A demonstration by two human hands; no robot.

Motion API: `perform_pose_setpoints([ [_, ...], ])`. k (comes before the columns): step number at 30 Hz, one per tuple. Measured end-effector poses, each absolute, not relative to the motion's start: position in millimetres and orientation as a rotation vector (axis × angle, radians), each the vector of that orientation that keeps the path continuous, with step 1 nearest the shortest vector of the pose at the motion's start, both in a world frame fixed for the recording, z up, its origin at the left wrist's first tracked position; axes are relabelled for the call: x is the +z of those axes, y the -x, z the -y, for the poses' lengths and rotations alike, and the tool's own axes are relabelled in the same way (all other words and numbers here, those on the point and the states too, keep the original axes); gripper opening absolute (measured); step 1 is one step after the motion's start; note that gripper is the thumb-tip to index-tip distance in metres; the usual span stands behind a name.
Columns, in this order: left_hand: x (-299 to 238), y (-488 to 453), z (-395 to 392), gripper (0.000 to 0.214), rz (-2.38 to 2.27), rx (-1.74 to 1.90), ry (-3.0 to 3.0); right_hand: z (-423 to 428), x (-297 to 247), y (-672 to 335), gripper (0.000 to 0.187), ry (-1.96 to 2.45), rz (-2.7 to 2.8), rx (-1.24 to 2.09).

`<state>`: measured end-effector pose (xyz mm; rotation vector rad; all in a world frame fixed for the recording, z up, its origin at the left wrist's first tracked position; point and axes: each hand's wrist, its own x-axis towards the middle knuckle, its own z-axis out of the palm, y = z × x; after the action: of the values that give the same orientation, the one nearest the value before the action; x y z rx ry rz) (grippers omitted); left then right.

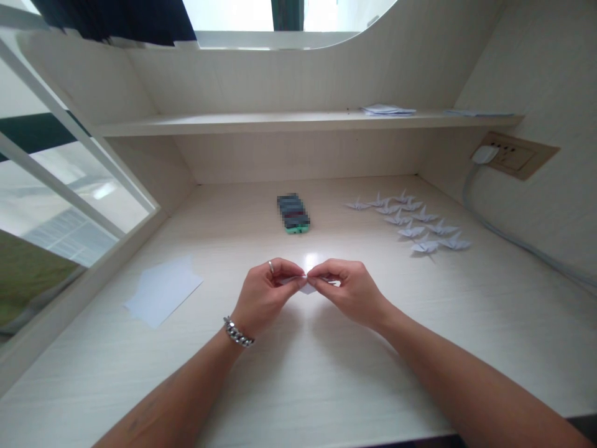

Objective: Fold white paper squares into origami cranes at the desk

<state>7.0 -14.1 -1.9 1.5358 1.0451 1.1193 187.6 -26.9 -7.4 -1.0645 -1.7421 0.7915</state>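
Between both hands is a small piece of folded white paper [308,289], held just above the desk. My left hand [268,287] pinches its left side with thumb and fingers; a ring and a chain bracelet are on this hand and wrist. From the other side, my right hand [347,287] pinches the same paper, its fingertips almost touching the left ones. Most of the paper is hidden by the fingers, so its exact folded shape cannot be made out. To the right, several white paper cranes [413,230] stand grouped on the desk.
Loose white paper sheets [163,289] lie at the left of the desk [280,398]. A phone-like object [293,214], blurred, with a green edge, lies beyond my hands. A shelf [261,122] holds papers [388,110]. At the right, a cable [522,239] runs from a wall socket [517,155].
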Motion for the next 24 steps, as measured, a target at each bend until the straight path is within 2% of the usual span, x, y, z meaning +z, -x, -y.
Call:
perform_pose_setpoints([
  [8, -4.1, -7.5, 16.6, 0.011, -1.081, 1.153, -1.631, 25.9, -6.3, -186.9, 0.011, 1.102, 1.716, 0.949],
  [17, -3.5, -8.5, 16.7, 0.021, -1.031, 1.142, -1.521, 26.4, -6.3, -187.2, 0.01, 1.11, 1.769, 0.781],
  [24, -4.5, -8.3, 15.3, 0.013, -1.026, 1.167, -1.531, 28.4, -6.7, -186.3, 0.009, 1.097, 1.834, 0.695],
])
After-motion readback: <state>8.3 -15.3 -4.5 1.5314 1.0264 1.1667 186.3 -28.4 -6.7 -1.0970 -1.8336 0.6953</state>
